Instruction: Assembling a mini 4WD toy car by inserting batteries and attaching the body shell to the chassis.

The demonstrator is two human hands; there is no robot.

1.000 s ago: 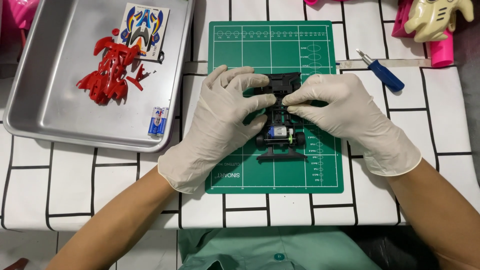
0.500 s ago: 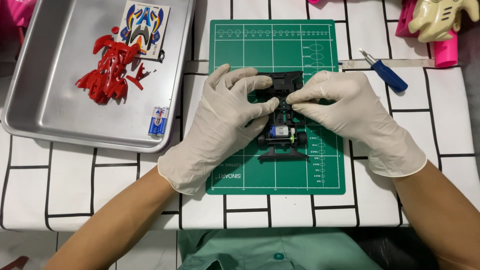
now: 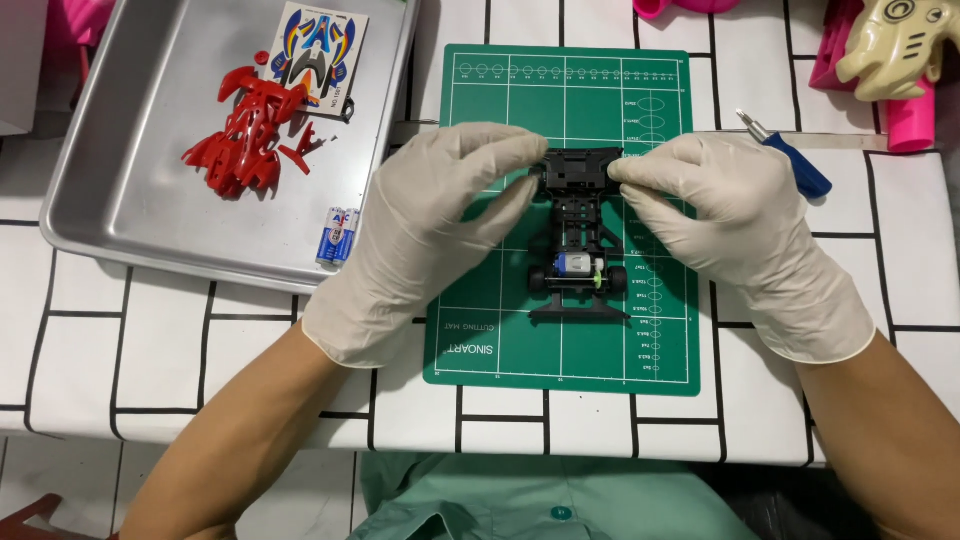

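Hobby bench at home: green cutting mat (image 3: 500,300) on a white grid-patterned tablecloth (image 3: 120,350); left of mat a steel tray (image 3: 130,200) with red model parts (image 3: 245,135), right a blue screwdriver (image 3: 795,160).

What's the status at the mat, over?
Left hand and right hand pinch black toy car chassis on green cutting mat. Nothing in the way.

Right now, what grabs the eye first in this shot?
Two white-gloved hands, left hand and right hand, pinch the far end of a black toy car chassis lying on a green cutting mat at centre. At upper left, a metal tray holds a red car body shell, a sticker sheet and a battery.
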